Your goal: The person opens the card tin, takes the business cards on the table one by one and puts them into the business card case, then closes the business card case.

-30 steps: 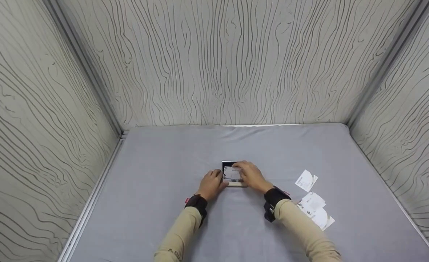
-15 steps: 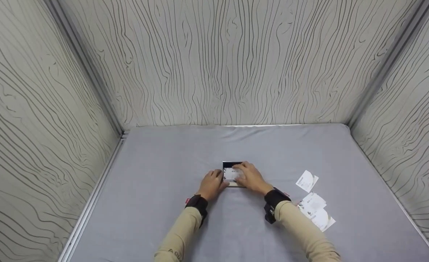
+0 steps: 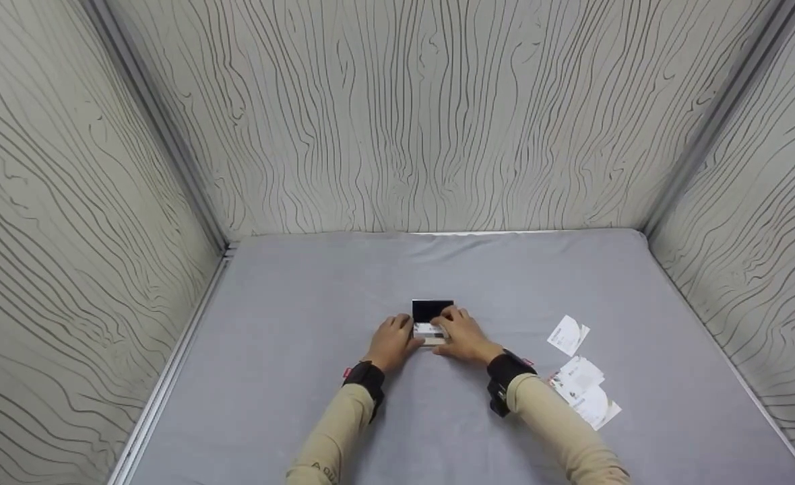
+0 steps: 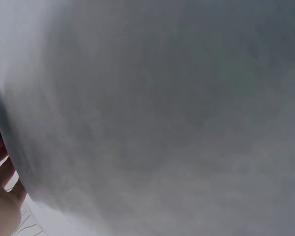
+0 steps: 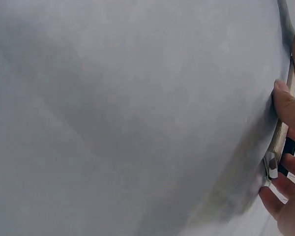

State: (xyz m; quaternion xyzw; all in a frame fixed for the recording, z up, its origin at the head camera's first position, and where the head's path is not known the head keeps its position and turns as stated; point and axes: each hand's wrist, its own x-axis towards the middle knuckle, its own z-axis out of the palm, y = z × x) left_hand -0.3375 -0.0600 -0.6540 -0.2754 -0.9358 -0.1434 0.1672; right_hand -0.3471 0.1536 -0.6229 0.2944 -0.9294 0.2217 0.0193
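At mid-table [image 3: 290, 377] I see the left hand [image 3: 391, 341] gripping the black card case [image 3: 431, 311] (to steady it); right hand [image 3: 460, 335] pinching a card [image 3: 427, 330] at its mouth.

Your head camera looks forward and down from above onto the grey mat [image 3: 303, 350], taking in three patterned walls [image 3: 431, 114], both hands at centre. Your left wrist camera lies almost against the mat [image 4: 162, 113], fingers [image 4: 2, 167] at 8 o'clock. Your right wrist camera is equally close, fingers [image 5: 290, 105] at 3 o'clock. All three share the mat.
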